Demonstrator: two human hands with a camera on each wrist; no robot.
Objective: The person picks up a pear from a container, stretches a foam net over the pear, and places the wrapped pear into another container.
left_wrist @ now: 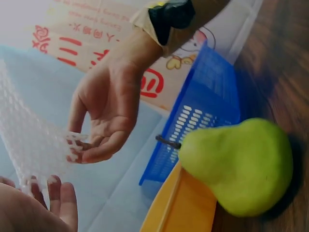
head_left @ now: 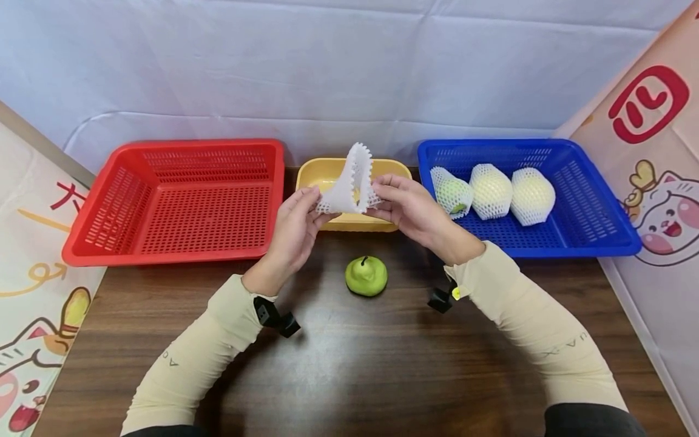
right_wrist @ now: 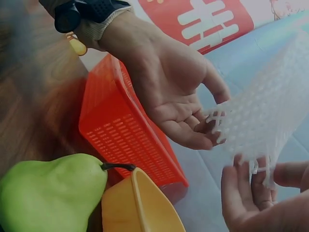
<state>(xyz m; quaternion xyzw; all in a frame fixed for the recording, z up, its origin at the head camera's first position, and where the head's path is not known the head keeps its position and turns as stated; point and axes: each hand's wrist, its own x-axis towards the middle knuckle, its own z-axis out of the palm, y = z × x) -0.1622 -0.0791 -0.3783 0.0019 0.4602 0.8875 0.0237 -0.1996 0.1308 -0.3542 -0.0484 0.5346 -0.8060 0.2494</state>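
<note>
Between both hands a white foam net sleeve (head_left: 343,193) is held up and stretched wide at its opening, above the yellow basket. My left hand (head_left: 293,227) pinches one edge of it between thumb and fingers. The opposite edge is pinched by my right hand (head_left: 411,209). Below the hands a green pear (head_left: 366,277) stands on the table, its dark stem upward, touched by neither hand. The right wrist view shows the sleeve's mesh (right_wrist: 256,116) spread between the fingertips of the two hands.
A red basket (head_left: 180,255) stands at the left. Behind the hands is a yellow basket (head_left: 355,224). In the blue basket (head_left: 579,243) at the right lie three fruits in foam nets (head_left: 490,191). A white cloth backs the brown table (head_left: 377,364).
</note>
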